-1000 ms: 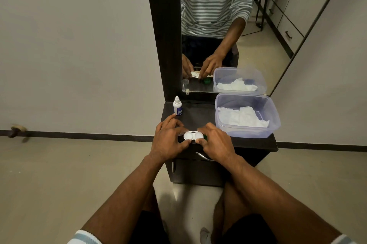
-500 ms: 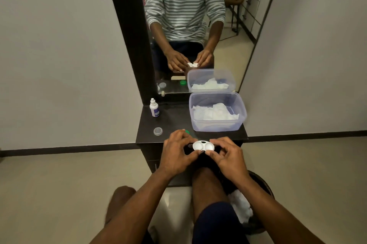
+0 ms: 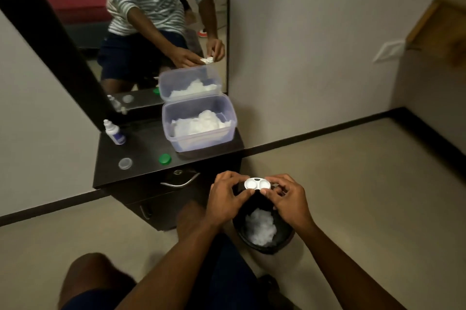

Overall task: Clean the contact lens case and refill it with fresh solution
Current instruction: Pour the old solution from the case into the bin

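Hands, my left hand (image 3: 225,199) and right hand (image 3: 287,200), pinch the lens case (image 3: 257,184) by its ends, long axis spanning them, directly above the bin (image 3: 264,231), ready, I judge, for tipping.

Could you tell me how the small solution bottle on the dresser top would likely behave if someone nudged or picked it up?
The solution bottle stands upright, tall and narrow on a small base, so a sideways nudge would probably tip it. It looks like small plastic, likely light and stiff. Its round body might roll along the dresser top if it fell.
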